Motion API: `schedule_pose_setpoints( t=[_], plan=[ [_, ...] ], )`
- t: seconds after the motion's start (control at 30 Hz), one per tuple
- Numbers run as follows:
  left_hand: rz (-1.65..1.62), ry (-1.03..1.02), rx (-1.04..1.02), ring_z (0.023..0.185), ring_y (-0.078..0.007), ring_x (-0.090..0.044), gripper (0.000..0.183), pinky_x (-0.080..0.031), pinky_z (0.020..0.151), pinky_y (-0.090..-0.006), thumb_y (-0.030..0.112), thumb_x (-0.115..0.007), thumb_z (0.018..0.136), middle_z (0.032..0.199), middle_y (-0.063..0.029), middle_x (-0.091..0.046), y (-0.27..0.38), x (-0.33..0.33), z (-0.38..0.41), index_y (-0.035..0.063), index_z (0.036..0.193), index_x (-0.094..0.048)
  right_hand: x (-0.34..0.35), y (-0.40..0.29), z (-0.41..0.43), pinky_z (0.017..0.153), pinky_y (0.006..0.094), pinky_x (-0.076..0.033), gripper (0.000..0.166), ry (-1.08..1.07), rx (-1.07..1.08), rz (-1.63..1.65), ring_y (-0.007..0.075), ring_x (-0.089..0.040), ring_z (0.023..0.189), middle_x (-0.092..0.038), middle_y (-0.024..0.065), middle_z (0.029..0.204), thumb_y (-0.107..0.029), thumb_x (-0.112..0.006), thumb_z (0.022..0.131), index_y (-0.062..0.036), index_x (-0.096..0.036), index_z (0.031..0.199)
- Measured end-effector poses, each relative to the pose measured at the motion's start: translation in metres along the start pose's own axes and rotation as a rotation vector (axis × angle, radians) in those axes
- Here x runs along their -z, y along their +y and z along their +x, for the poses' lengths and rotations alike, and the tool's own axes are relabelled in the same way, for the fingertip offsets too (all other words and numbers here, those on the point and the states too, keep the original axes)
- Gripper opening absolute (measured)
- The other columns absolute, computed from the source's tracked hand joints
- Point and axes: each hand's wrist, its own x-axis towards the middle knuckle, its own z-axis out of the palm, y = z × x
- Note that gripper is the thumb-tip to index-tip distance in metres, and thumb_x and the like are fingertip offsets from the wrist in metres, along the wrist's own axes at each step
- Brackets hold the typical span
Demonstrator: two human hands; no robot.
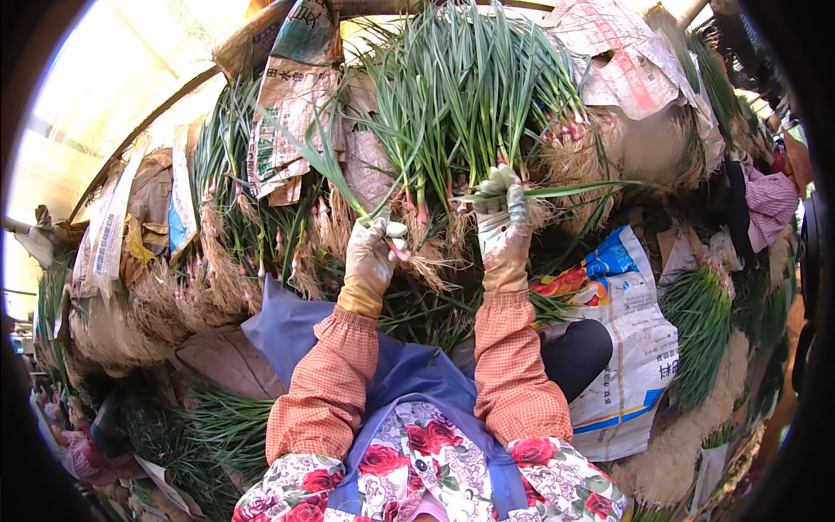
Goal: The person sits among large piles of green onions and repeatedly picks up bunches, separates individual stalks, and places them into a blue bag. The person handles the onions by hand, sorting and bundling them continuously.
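My left hand (372, 251), in a soiled pale glove, is shut on a single green garlic plant (336, 173). Its leaves rise up and to the left, while the pinkish bulb end sticks out past my fingers. My right hand (503, 212), gloved too, has its fingers curled around a long green leaf (580, 189), which crosses the hand sideways. Those fingertips meet the lower stems of a large heap of green garlic (450, 98), and what else they touch is hidden. Pale, stringy roots (427, 258) hang below the heap, between my hands.
Printed woven sacks (293, 124) drape over bundled plants at the left, with another sack (613, 85) at the upper right. A white-and-blue sack (626, 352) lies beside my dark-clad knee (577, 359). Root-covered bundles (163, 307) line the left side; a green bundle (698, 333) lies right.
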Motion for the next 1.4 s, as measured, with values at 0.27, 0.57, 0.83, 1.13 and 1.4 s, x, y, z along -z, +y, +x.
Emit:
schedule_pose_setpoints(
  t=[0.27,0.57,0.83,1.13,1.4],
  plan=[
    [0.734,0.124,0.045,0.052,-0.0189,-0.062,0.033,-0.043,0.03,-0.0275,-0.007,-0.06,0.083,0.078,-0.0131,-0.064,0.006,-0.014,0.101,-0.0005,0.111,-0.045,0.021,0.093,-0.001,0.074,0.0264,-0.047,0.031,-0.181,-0.328,-1.072,0.0118,-0.056,0.076,-0.063,0.0002,0.087,-0.021,-0.073,0.086,-0.002,-0.061,0.107],
    [0.384,-0.049,0.185,0.055,-0.0104,-0.058,0.021,-0.046,0.044,-0.0203,0.006,-0.062,0.09,0.086,-0.0063,-0.066,0.003,0.005,0.062,0.0038,0.109,-0.053,0.02,0.047,-0.035,0.075,0.0279,-0.048,0.035,-0.482,-0.35,-1.085,0.0116,-0.055,0.08,-0.061,0.0035,0.089,-0.017,-0.068,0.086,-0.0001,-0.055,0.113],
    [0.169,-0.212,0.148,0.073,-0.0231,-0.07,0.028,-0.058,0.058,-0.0285,0.004,-0.057,0.091,0.101,-0.0245,-0.067,0.025,0.026,-0.008,0.0003,0.115,-0.043,0.059,0.018,-0.042,0.076,0.0382,-0.051,0.055,-0.594,0.474,-2.093,0.0269,-0.065,0.089,-0.066,0.0162,0.098,-0.044,-0.065,0.084,-0.0079,-0.057,0.126],
    [0.377,-0.114,0.348,0.06,-0.0193,-0.068,0.044,-0.049,0.039,-0.021,0.012,-0.067,0.087,0.1,-0.0209,-0.068,0.011,0.026,-0.1,0.0013,0.123,-0.043,0.001,0.081,-0.073,0.072,0.031,-0.05,0.016,-0.17,-0.817,-0.726,0.0149,-0.062,0.083,-0.066,0.0046,0.09,-0.015,-0.063,0.09,-0.002,-0.064,0.099],
    [0.43,0.076,0.233,0.066,-0.0193,-0.067,0.044,-0.044,0.036,-0.021,0.002,-0.065,0.084,0.1,-0.0173,-0.067,-0.009,0.054,-0.104,0.0058,0.12,-0.042,0.022,0.083,-0.105,0.066,0.0273,-0.051,0.04,0.096,-0.638,-0.074,0.0116,-0.058,0.066,-0.063,0.0047,0.081,-0.023,-0.048,0.099,0.0062,-0.054,0.125]
  ],
)
